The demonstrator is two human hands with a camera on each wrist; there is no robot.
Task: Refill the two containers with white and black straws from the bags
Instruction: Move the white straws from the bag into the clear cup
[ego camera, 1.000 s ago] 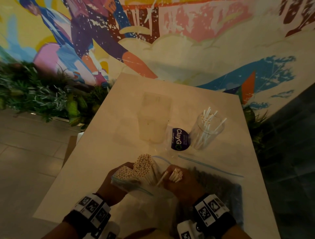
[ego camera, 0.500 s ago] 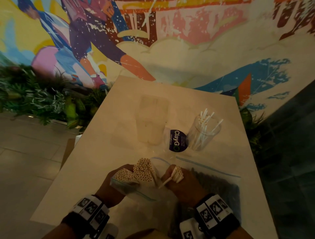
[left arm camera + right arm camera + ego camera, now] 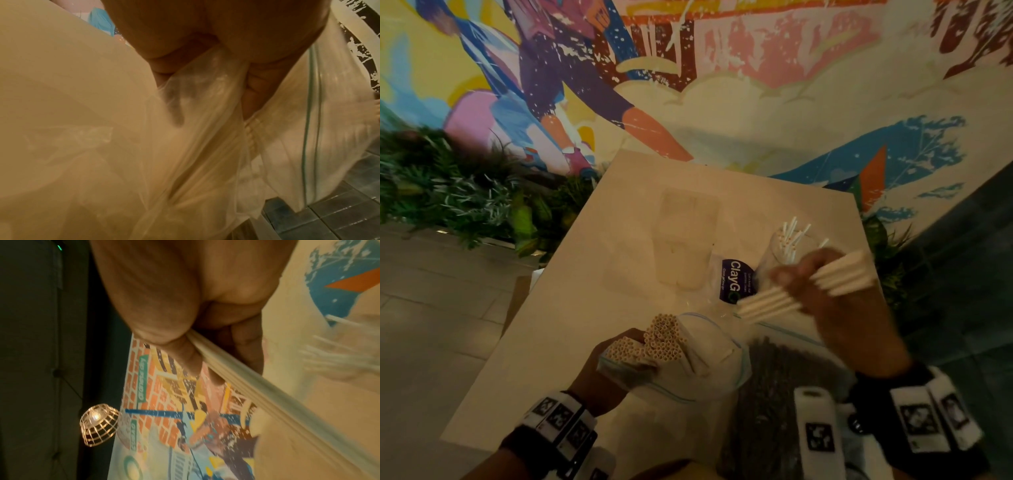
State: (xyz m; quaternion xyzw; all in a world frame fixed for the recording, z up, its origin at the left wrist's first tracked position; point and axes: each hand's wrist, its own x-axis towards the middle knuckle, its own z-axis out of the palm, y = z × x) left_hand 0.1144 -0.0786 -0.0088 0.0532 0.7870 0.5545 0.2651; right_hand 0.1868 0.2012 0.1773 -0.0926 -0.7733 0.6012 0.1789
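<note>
My left hand (image 3: 608, 364) grips the clear zip bag of white straws (image 3: 664, 339) near the table's front, their open ends pointing up; in the left wrist view the fingers (image 3: 252, 94) bunch the bag's plastic (image 3: 205, 129). My right hand (image 3: 822, 291) grips a bundle of white straws (image 3: 774, 301) held level in the air, close to the clear container (image 3: 777, 257) that holds a few thin white straws. The right wrist view shows the bundle (image 3: 246, 374) clamped between thumb and fingers. A bag of black straws (image 3: 787, 373) lies flat under my right forearm. An empty clear container (image 3: 688, 246) stands mid-table.
A round "ClayGo" sticker (image 3: 736, 280) sits on the pale table (image 3: 599, 291) between the two containers. Green plants (image 3: 458, 192) line the floor at left. A painted mural wall (image 3: 722, 85) rises behind the table's far edge.
My right hand has pulled a bundle of white straws out of the bag and lifted it up and to the right, toward the container with thin straws. The left hand still holds the bag.
</note>
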